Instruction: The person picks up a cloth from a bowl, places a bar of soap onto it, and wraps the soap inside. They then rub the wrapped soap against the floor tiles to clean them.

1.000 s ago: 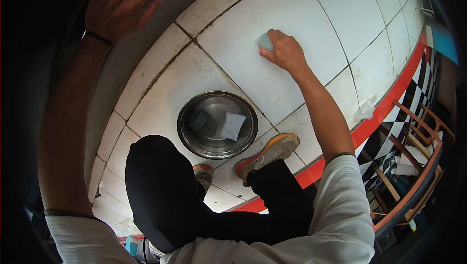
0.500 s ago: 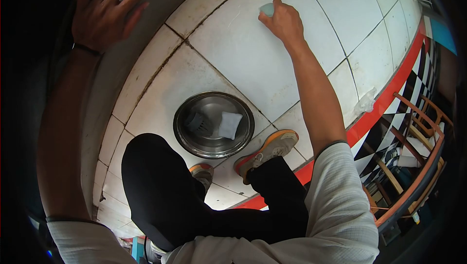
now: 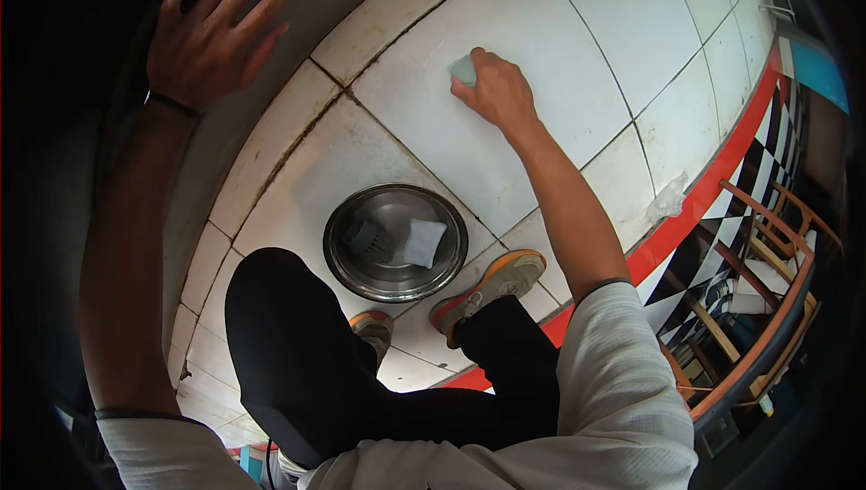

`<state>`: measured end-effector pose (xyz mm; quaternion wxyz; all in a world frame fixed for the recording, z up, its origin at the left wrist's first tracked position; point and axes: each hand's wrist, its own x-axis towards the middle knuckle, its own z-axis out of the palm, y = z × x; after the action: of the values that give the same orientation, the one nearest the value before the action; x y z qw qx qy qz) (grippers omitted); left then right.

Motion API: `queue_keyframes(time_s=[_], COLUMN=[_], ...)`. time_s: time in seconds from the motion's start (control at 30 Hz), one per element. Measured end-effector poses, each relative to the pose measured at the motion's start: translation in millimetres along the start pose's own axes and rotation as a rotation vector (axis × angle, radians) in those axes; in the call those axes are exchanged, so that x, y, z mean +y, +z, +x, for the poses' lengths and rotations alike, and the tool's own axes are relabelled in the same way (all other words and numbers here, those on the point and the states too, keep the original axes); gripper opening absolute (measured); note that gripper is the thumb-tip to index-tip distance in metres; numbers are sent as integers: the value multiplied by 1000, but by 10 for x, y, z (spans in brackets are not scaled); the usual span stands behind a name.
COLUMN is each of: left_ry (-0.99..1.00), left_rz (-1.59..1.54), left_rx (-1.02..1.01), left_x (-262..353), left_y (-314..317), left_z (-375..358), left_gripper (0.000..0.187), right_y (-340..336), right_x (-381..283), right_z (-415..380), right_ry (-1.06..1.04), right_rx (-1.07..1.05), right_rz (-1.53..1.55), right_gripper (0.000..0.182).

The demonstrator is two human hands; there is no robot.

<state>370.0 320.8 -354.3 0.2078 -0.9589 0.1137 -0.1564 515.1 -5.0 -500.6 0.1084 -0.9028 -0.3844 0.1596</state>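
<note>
Head-camera view, looking steeply down on a person crouched over a white tiled floor (image 3: 559,30) with dark, dirty grout lines. The right hand (image 3: 494,91) reaches forward with its fingers curled tight around a small pale green sponge (image 3: 464,69), pressing it against a large floor tile. Only one end of the sponge shows beyond the knuckles. The left hand (image 3: 212,39) is raised to the upper left, its fingers spread wide and laid flat on a grey wall (image 3: 298,3) that meets the tiles; a dark band circles the wrist.

Between the arms, near the person's feet, a round steel basin (image 3: 395,243) sits on the floor. Inside it lie two things side by side: a dark grey scrubber (image 3: 367,237) on the left and a folded white cloth (image 3: 424,242) on the right, apart from each other or barely touching. The picture does not show whether the basin holds water.

Black trousers (image 3: 307,355) cover the bent knees, and an orange-soled shoe (image 3: 492,284) rests just right of the basin. A red strip (image 3: 713,188) borders the tiles, with black-and-white checks and a wooden chair (image 3: 767,273) beyond it.
</note>
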Motion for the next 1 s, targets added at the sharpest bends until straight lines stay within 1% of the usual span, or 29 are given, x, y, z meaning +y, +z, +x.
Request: queue_keyframes(time_s=[0.03,0.07,0.17,0.23,0.33,0.37,0.43,0.53,0.57,0.63,0.67,0.73,0.83,0.87,0.97,1.0], left_ry=[-4,-4,4,11,10,3,-16,-23,-21,-14,-12,-15,-26,-27,-26,-23], left_rz=[-1,-2,1,-4,-21,-24,-17,-13,-2,10,6,4,-12,-13,-4,-2], left_rx=[0,2,22,29,16,9,3,21,21,23,27,37,15,18,23,27], left_x=[-2,-3,-2,-4,-13,-1,-4,10,10,17,26,15,11,11,19,13], left_y=[14,35,43,52,52,45,28,57,56,46,56,63,38,42,45,51], left_z=[-25,-37,-16,-13,-34,-31,-28,-31,-35,-21,-19,-25,-20,-19,-16,-21], left_gripper=[59,59,56,56,60,60,59,58,58,58,58,58,58,58,57,56], right_y=[13,16,-116,-307,-302,-228,-70,-125,-171,-290,-279,-299,-139,-133,-321,-375], right_x=[-90,-56,300,497,414,281,65,158,241,384,381,323,187,221,450,489], right_z=[-108,-118,269,625,704,603,349,429,577,864,853,831,515,509,785,893], right_ry=[-28,-74,-32,181,212,209,20,-68,-12,127,129,123,-52,-73,22,135], right_rx=[-110,-130,59,81,128,96,29,1,55,74,80,97,18,0,50,71], right_rz=[0,-5,-7,15,-32,-6,-5,-5,-9,-23,-27,-38,-24,-34,-21,-25], right_gripper=[40,41,40,40,39,40,40,39,38,37,37,37,38,38,40,41])
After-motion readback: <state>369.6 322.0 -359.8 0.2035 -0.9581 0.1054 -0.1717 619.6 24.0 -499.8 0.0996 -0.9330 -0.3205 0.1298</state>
